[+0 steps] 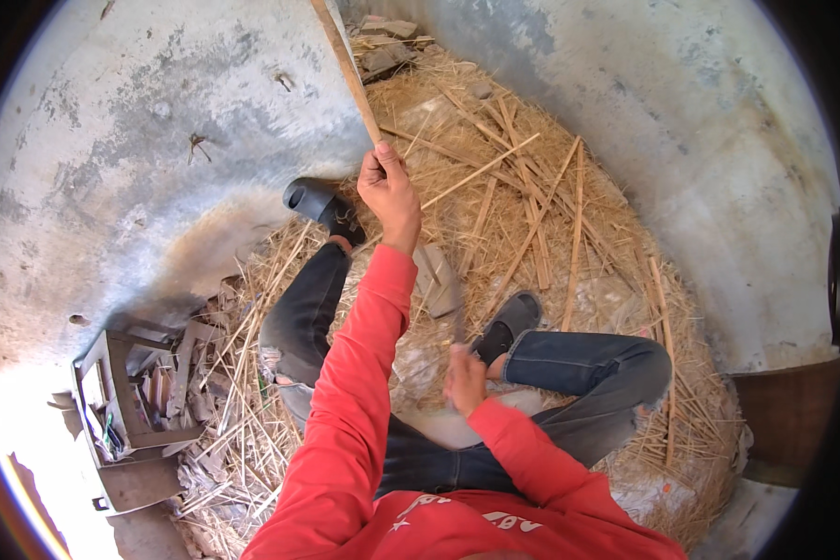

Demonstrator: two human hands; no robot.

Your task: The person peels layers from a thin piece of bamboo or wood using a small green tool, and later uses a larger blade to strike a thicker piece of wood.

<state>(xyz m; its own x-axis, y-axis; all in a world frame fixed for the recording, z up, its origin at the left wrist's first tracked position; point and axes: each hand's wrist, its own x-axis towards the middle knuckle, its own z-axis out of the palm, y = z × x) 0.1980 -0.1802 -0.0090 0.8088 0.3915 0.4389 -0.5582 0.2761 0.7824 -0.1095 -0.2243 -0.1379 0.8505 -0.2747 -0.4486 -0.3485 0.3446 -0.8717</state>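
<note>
Wooden strip looks long, narrow and light brown.

It looks like a rough workshop or shed: stained, patchy walls surround a floor littered with pale shavings and long strips, and a wooden frame with scraps stands near a bright opening.

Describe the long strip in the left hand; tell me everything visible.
The strip is long, narrow, nearly straight and tan-brown, and looks like wood or bamboo. It slants up and left from the left hand, which grips it, and runs past the picture's top edge. Its lower end cannot be made out.
</note>
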